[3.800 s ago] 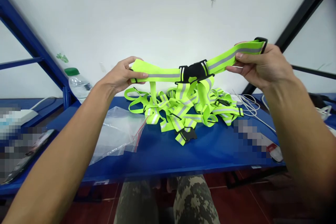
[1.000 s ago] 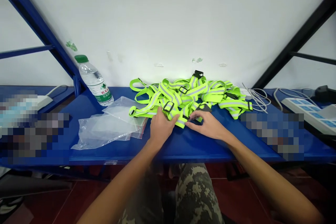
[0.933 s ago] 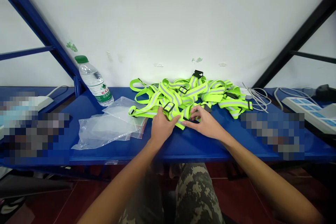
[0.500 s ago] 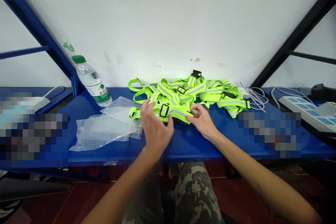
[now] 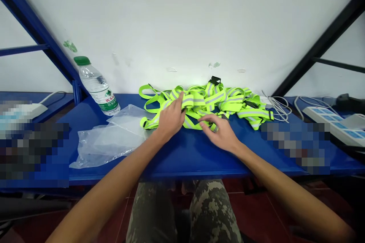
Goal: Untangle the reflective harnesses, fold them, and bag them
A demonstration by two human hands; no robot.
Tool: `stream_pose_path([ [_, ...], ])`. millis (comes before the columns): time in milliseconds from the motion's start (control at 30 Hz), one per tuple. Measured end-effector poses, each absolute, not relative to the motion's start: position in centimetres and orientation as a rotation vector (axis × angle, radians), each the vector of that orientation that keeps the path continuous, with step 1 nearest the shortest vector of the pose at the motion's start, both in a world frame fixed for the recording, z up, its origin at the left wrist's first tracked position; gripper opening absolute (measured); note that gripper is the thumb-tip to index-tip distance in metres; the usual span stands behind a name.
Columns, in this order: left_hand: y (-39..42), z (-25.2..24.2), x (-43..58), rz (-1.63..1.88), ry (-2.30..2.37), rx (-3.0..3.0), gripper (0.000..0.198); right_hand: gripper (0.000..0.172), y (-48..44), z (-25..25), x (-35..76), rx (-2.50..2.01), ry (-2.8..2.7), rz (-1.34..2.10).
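Against a white wall (image 5: pixel 176 15), your blue table (image 5: pixel 185 155) bears a pile of yellow-green straps (image 5: pixel 235 105). Your left hand (image 5: pixel 172 118) pinches a folded strap (image 5: pixel 194 101) at its front; your right hand (image 5: pixel 221 131) curls its fingers nearby, whether pinching I can't tell.

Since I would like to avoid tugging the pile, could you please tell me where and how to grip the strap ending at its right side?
Probably pinch the flat strap across its width, just left of its black fitting, coming from the near side: that end juts out past the pile, while white cables lie to its right.
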State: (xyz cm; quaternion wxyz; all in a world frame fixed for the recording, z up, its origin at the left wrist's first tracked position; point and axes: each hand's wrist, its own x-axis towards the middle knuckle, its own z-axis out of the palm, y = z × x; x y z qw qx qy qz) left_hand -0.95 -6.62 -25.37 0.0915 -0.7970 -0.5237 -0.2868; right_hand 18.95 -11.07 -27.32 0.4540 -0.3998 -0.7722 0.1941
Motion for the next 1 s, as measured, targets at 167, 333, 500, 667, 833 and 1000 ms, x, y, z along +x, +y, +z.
stream_pose_path([
  [167,-5.6,-25.5,-2.5,-1.282,-1.504,-2.19,0.062,0.035,-9.5,-27.5,15.8,-0.855,-2.576,-0.09],
  [333,-5.8,-25.0,-3.7,-1.684,-1.406,-1.993,0.064,0.039,-5.7,-26.7,15.0,-1.253,-2.777,-0.264],
  [500,-5.8,-23.9,-4.6,-1.988,-1.398,-1.774,0.06,0.032,-4.1,-24.4,17.5,-1.755,-2.711,-0.338],
  [667,-5.9,-23.8,-4.6,-2.046,-1.403,-1.694,0.063,0.06,-3.6,-22.8,15.5,-1.151,-2.761,-0.179],
  [833,-6.3,-24.7,-4.0,-2.024,-1.406,-1.756,0.062,0.063,-0.2,-23.8,11.2,-1.162,-2.787,-0.018],
  [1000,-6.5,-24.6,-4.4,-2.021,-1.459,-1.703,0.059,0.04,2.4,-24.6,10.6,-1.377,-2.697,0.049],
])
